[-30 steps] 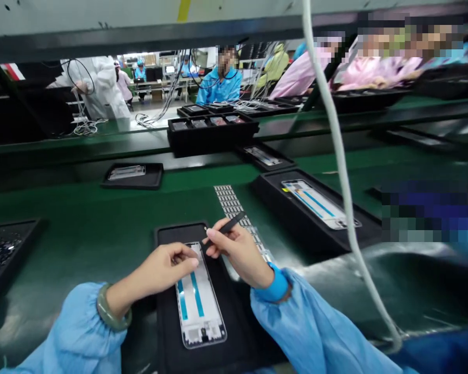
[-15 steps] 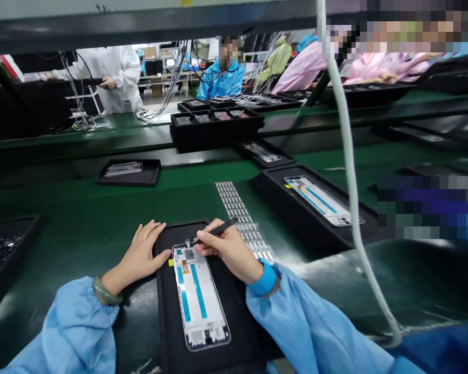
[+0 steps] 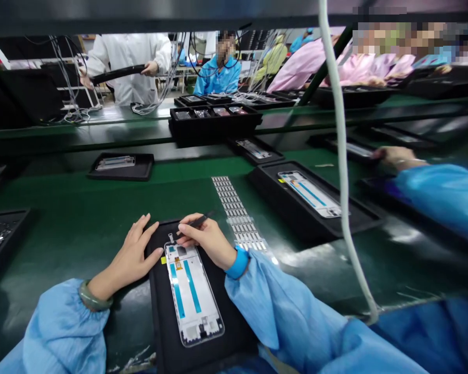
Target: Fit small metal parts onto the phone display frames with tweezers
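Note:
A white phone frame (image 3: 191, 306) with two blue strips and a yellow tab lies in a black tray (image 3: 237, 332) in front of me. My right hand (image 3: 206, 239) pinches dark tweezers (image 3: 199, 220) above the frame's top end. Close to their tip, which my fingers partly hide, is a small pale clip-like piece (image 3: 170, 238) at the frame's top edge. Fingers spread, my left hand (image 3: 134, 254) rests at the tray's left edge, its thumb beside the frame's upper left corner. It holds nothing.
A sheet of small parts (image 3: 237, 210) lies beyond my right hand. Further right, another phone frame (image 3: 310, 193) rests on stacked black trays. A white cable (image 3: 342, 156) hangs in front. At far right, a co-worker's hand (image 3: 400, 155) touches a tray. Small parts fill a left tray (image 3: 2, 239).
My right hand has shifted slightly left over the frame's top, still with the tweezers. A co-worker's arm now reaches in from the right. Behind, a person in white now holds up a black tray.

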Tool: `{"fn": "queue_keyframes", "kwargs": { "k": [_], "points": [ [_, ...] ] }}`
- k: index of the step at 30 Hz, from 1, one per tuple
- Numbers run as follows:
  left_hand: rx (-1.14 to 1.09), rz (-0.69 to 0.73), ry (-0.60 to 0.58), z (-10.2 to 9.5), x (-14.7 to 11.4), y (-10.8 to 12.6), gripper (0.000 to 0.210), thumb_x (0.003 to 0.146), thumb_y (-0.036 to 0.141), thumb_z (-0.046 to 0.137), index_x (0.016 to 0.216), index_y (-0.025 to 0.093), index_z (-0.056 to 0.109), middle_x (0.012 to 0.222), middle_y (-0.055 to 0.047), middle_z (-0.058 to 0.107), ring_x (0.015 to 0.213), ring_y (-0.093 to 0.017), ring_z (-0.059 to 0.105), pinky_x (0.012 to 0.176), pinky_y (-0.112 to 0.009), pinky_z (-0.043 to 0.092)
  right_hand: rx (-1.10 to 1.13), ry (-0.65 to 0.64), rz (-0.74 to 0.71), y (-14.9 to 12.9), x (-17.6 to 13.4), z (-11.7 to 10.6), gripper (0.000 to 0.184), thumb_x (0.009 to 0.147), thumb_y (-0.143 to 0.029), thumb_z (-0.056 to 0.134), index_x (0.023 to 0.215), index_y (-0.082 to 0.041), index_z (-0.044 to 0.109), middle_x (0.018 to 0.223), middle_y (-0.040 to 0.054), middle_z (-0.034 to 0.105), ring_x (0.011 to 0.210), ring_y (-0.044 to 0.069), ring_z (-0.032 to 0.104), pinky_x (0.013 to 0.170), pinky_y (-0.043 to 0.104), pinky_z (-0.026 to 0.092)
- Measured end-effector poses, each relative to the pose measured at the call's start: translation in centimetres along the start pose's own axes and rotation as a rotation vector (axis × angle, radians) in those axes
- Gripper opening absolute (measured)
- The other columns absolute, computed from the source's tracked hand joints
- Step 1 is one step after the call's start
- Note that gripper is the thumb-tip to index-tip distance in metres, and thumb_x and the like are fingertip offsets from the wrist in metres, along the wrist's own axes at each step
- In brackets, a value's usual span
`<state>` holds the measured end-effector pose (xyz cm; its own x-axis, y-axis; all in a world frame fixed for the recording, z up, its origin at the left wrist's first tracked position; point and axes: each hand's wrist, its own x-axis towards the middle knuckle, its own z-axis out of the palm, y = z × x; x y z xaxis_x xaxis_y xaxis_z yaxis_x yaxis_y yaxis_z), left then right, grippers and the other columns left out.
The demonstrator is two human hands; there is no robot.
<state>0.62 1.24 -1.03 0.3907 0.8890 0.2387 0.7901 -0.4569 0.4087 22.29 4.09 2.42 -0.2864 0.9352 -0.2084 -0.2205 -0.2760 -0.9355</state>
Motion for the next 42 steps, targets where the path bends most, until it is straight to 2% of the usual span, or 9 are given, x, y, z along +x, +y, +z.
{"fn": "queue_keyframes", "kwargs": {
  "k": [2, 6, 16, 21, 25, 31, 35, 42],
  "points": [
    [0.007, 0.068, 0.005, -0.2, -0.1, 0.5, 0.055, 0.088, 0.04, 0.047, 0.137, 0.022, 0.033, 0.151, -0.012, 0.023, 0.14, -0.029, 0.017, 0.112, -0.054, 0.019, 0.004, 0.001, -0.012, 0.0, 0.0, 0.0, 0.034, 0.065, -0.034, 0.076, 0.087, -0.015, 0.058, 0.065, -0.0001, 0.067, 0.058, 0.013, 0.069, 0.053, 0.017, 0.055],
    [0.002, 0.148, -0.066, -0.3, -0.2, 1.5, 0.053, 0.086, 0.044, 0.049, 0.132, 0.021, 0.038, 0.142, -0.012, 0.04, 0.138, -0.029, 0.022, 0.112, -0.056, 0.017, 0.047, 0.033, -0.029, -0.1, 0.0, -0.1, 0.036, 0.066, -0.032, 0.076, 0.093, -0.015, 0.059, 0.068, 0.0002, 0.068, 0.058, 0.012, 0.068, 0.052, 0.016, 0.054],
    [-0.008, 0.124, -0.082, 0.1, -0.3, 1.9, 0.048, 0.084, 0.046, 0.052, 0.124, 0.02, 0.044, 0.138, -0.012, 0.044, 0.138, -0.029, 0.022, 0.11, -0.057, 0.02, 0.066, 0.019, -0.008, -0.2, 0.1, -0.1, 0.034, 0.066, -0.033, 0.076, 0.089, -0.014, 0.06, 0.067, 0.0005, 0.068, 0.058, 0.011, 0.068, 0.053, 0.016, 0.055],
    [-0.007, 0.127, -0.09, -0.1, -0.1, 1.9, 0.044, 0.084, 0.044, 0.053, 0.119, 0.019, 0.045, 0.137, -0.013, 0.044, 0.138, -0.028, 0.023, 0.111, -0.055, 0.02, 0.054, 0.052, -0.016, -0.3, 0.3, -0.2, 0.033, 0.066, -0.034, 0.075, 0.089, -0.015, 0.059, 0.067, -0.0005, 0.067, 0.059, 0.012, 0.068, 0.053, 0.018, 0.055],
    [-0.059, 0.145, -0.077, -0.1, 0.2, 1.6, 0.04, 0.082, 0.04, 0.056, 0.116, 0.02, 0.048, 0.134, -0.011, 0.049, 0.135, -0.028, 0.029, 0.111, -0.055, 0.019, 0.006, 0.086, -0.018, -0.1, 0.4, -0.3, 0.034, 0.065, -0.037, 0.074, 0.087, -0.016, 0.058, 0.066, -0.002, 0.065, 0.059, 0.013, 0.068, 0.054, 0.02, 0.056],
    [-0.083, 0.171, -0.088, -0.2, 0.0, 1.7, 0.024, 0.083, 0.035, 0.055, 0.105, 0.025, 0.057, 0.12, -0.005, 0.06, 0.124, -0.025, 0.045, 0.11, -0.055, 0.017, -0.065, 0.07, 0.003, 0.3, 0.2, 0.0, 0.034, 0.064, -0.039, 0.075, 0.082, -0.015, 0.058, 0.059, -0.0038, 0.062, 0.056, 0.012, 0.067, 0.054, 0.02, 0.056],
    [-0.078, 0.163, -0.065, -0.1, -0.1, 1.8, 0.024, 0.082, 0.034, 0.057, 0.105, 0.025, 0.059, 0.117, -0.005, 0.061, 0.121, -0.024, 0.048, 0.11, -0.055, 0.018, -0.123, 0.086, 0.013, 0.7, 0.1, 0.1, 0.034, 0.064, -0.042, 0.074, 0.075, -0.015, 0.057, 0.056, -0.0029, 0.062, 0.056, 0.014, 0.068, 0.054, 0.022, 0.057],
    [-0.068, 0.162, -0.049, -0.2, -0.1, 2.0, 0.023, 0.082, 0.034, 0.057, 0.103, 0.025, 0.059, 0.116, -0.005, 0.061, 0.12, -0.024, 0.049, 0.11, -0.055, 0.02, -0.261, 0.108, -0.007, 1.1, -0.2, 0.0, 0.035, 0.065, -0.046, 0.072, 0.075, -0.016, 0.058, 0.059, 0.0, 0.065, 0.059, 0.018, 0.069, 0.056, 0.026, 0.059]
  ]
}}
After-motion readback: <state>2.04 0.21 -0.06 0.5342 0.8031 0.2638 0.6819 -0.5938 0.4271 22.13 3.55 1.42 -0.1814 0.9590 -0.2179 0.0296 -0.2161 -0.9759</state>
